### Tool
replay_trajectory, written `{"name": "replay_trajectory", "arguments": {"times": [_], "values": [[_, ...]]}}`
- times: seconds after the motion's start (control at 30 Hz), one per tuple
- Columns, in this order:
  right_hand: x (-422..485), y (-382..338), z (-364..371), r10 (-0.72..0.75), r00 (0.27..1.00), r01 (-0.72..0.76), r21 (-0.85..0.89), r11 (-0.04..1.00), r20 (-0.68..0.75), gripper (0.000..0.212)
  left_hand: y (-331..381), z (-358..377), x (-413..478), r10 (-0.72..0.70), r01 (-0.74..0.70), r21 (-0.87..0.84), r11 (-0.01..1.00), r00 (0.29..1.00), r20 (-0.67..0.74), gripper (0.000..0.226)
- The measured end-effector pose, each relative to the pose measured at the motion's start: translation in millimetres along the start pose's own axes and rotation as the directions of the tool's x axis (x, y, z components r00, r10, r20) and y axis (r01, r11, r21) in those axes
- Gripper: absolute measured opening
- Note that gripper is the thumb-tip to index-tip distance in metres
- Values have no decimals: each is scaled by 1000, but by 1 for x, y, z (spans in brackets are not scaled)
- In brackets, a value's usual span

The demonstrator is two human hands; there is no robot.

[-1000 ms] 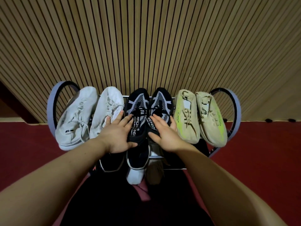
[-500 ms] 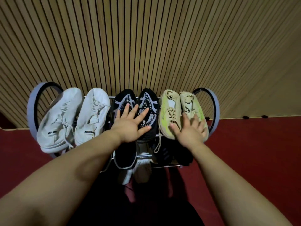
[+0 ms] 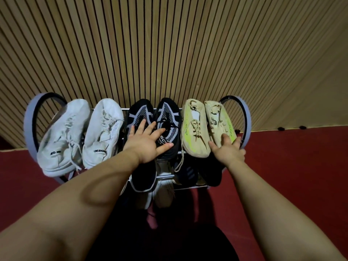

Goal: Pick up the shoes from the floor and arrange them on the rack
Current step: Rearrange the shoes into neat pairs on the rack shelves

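three pairs line top tier of rack (image 3: 245, 117), toes toward slatted wall (image 3: 169, 44): white pair (image 3: 64, 136) left, black pair (image 3: 167, 113) centre, beige pair (image 3: 194, 132) right. left hand (image 3: 148, 142) flat, fingers spread, pressing on black pair. right hand (image 3: 227, 150), fingers straight, touches heel of outer beige shoe. no shoe visible on red floor (image 3: 291, 166); task looks near done, only squaring up left. lower-tier shoes (image 3: 163, 193) dark, hard to count, partly hidden by arms.

place: probably a home entryway | cues: shoe rack (image 3: 29, 129) (two tiers), slatted wood wall (image 3: 169, 44), red floor (image 3: 291, 166)
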State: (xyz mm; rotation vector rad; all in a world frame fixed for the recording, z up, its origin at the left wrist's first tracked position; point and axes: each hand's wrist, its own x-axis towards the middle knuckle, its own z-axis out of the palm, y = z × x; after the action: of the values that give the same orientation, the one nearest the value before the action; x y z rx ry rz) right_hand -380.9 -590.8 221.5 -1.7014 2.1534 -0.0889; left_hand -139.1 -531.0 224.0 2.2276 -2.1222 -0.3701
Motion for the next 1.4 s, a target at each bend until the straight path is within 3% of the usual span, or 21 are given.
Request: {"name": "replay_trajectory", "arguments": {"times": [0.17, 0.33, 0.4, 0.5, 0.6, 0.7, 0.93, 1.03, 1.13, 1.23, 1.33, 1.4], "values": [[5, 3, -8, -14, 1000, 14, 3, 1000, 11, 66, -1, 0, 0, 1, -1, -7, 1000, 1000, -5, 74], [5, -10, -47, -14, 998, 39, 372, 927, -69, 64, 1, -1, -1, 5, -5, 6, 1000, 1000, -6, 73], [-11, -15, -52, -105, 988, 136, 327, 935, -109, 63, 1, -1, -2, 7, -7, 9, 1000, 1000, -11, 73], [-33, -19, -33, -249, 968, 249, 110, 962, -15, 65, 0, 0, -2, 8, -7, 7, 1000, 1000, -18, 73], [-32, -21, -7, -225, 966, 229, -19, 973, 125, 69, 0, 2, -3, 12, -12, 5, 1000, 1000, -17, 74], [-26, -32, -3, -191, 973, 198, -46, 979, 127, 85, -1, 1, -2, 10, -10, 2, 1000, 1000, -9, 73], [-6, -52, -13, -98, 995, 94, 239, 966, 4, 98, -4, 1, 2, 15, -15, -8, 1000, 999, 32, 76], [0, -45, -26, -164, 986, 168, 396, 903, -43, 95, -5, 1, 4, 16, -16, -26, 1000, 1000, 15, 87], [-6, -36, -48, -385, 917, 399, 323, 858, -109, 92, -11, -1, -3, 45, -62, -252, 966, 996, -74, 103], [-15, -39, -71, -641, 767, 635, 171, 753, -28, 95, -19, -15, -19, -85, -153, -620, 770, 938, -336, 108], [-21, -61, -83, -770, 612, 769, 93, 633, 179, 97, -34, -35, -28, -220, -198, -643, 740, 832, -510, 113], [-26, -85, -75, -792, 530, 824, 34, 565, 304, 100, -45, -50, -32, -199, -191, -604, 774, 832, -518, 116]]}}
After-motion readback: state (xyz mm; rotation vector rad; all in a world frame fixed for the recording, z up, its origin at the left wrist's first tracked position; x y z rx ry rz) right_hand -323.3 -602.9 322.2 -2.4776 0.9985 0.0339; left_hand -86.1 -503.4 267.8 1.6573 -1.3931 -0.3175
